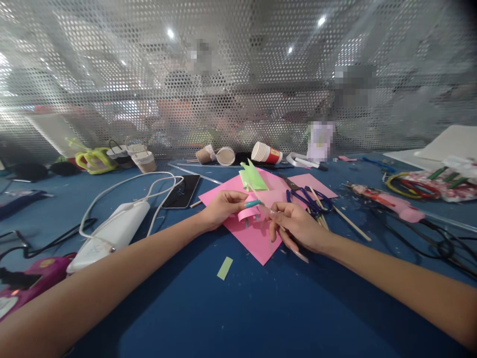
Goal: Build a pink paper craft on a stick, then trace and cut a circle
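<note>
My left hand (226, 208) is closed in a pinch on a curled pink paper strip (246, 215) over the middle of the desk. Just to its right, my right hand (296, 226) has its thumb and index finger pressed together near a thin pale piece, which I cannot make out. Its other fingers curl loosely. Beneath both hands lies a pink paper sheet (261, 251). Folded light-green paper (254, 178) rests beyond my left hand. Blue-handled scissors (316, 201) lie beyond my right hand, among wooden sticks (352, 223).
A small green paper rectangle (224, 268) lies in front. To the left are a white power bank (112, 233) with a cable and a black phone (182, 191). Paper cups (266, 152) stand along the mesh partition (238, 74). At right lies a pink glue gun (387, 201).
</note>
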